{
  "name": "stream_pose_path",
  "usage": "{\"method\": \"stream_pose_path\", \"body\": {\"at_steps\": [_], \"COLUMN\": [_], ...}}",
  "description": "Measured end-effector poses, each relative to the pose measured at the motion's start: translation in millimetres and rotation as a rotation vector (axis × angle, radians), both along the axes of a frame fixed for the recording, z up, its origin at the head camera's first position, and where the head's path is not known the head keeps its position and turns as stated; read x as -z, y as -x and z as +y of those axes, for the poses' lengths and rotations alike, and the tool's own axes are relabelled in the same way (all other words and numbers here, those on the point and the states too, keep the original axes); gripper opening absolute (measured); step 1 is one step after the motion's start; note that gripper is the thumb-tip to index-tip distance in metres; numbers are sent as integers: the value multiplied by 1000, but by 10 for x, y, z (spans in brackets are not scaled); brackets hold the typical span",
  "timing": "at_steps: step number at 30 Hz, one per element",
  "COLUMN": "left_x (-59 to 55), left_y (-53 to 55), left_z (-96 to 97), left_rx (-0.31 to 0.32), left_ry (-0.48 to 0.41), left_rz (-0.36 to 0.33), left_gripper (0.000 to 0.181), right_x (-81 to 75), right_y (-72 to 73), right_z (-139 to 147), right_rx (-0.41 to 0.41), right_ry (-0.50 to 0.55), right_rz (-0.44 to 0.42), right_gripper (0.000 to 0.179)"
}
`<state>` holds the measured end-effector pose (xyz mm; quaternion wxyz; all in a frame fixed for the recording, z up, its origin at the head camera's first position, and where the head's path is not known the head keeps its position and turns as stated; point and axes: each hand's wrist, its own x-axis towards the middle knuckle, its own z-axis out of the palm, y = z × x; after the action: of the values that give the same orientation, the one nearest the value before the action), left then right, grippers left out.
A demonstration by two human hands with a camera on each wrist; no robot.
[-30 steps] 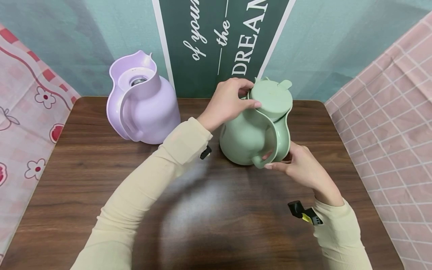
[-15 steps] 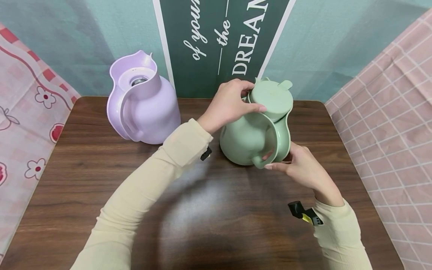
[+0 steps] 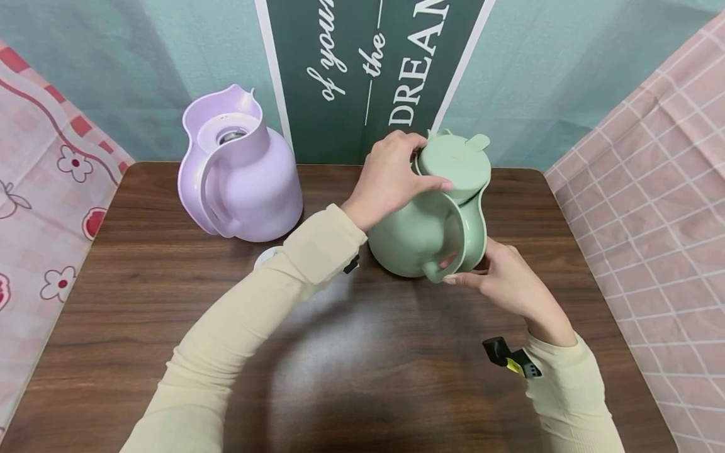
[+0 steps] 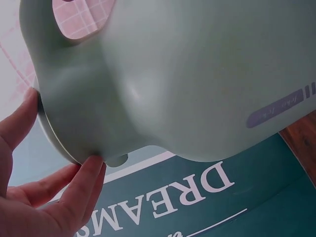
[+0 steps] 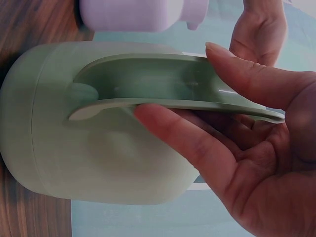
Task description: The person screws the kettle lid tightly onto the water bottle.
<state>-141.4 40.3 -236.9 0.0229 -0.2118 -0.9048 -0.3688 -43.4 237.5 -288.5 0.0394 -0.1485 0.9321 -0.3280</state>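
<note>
In the head view, a pale green thermos jug (image 3: 413, 236) stands tilted-looking at the table's back, right of middle. On its top sits a round green lid (image 3: 457, 163) with a small tab. My left hand (image 3: 387, 179) pinches the lid's left side, thumb at the near edge and fingers at the far edge. The left wrist view shows these fingertips (image 4: 94, 160) right at the jug's upper rim. My right hand (image 3: 512, 283) holds the jug's handle (image 5: 163, 102), thumb on one side and fingers curled along the other; some fingers are hidden behind it.
A lilac thermos jug (image 3: 263, 182), its top uncovered, stands at the back left of the brown wooden table (image 3: 374, 377). A white rounded shape (image 3: 266, 257) peeks out beside the left sleeve. A teal cloth with a lettered panel hangs behind; pink patterned cloths flank both sides.
My left thumb has slid slightly right along the lid's near edge, and the left wrist has shifted a little right and down. The white shape by the sleeve has appeared. My right hand stays still.
</note>
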Motion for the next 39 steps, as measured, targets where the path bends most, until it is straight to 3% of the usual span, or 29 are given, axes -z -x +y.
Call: {"method": "stream_pose_path", "body": {"at_steps": [4,18,29,39], "left_x": [-7,15,9,27], "left_y": [11,62,62,21], "left_z": [-8,-102,-104,-38], "left_rx": [2,58,97,46], "left_ry": [-6,-161,-106,-61], "left_rz": [-8,-93,-87,-9], "left_gripper": [57,48,53,54], "right_x": [15,20,27,28], "right_y": [7,10,20,23], "right_z": [14,10,7,4], "right_rx": [-12,-20,-24,-26], "right_ry": [-9,2,-13,-1], "right_rz": [11,-1,16,5], "right_gripper": [24,22,22,22]}}
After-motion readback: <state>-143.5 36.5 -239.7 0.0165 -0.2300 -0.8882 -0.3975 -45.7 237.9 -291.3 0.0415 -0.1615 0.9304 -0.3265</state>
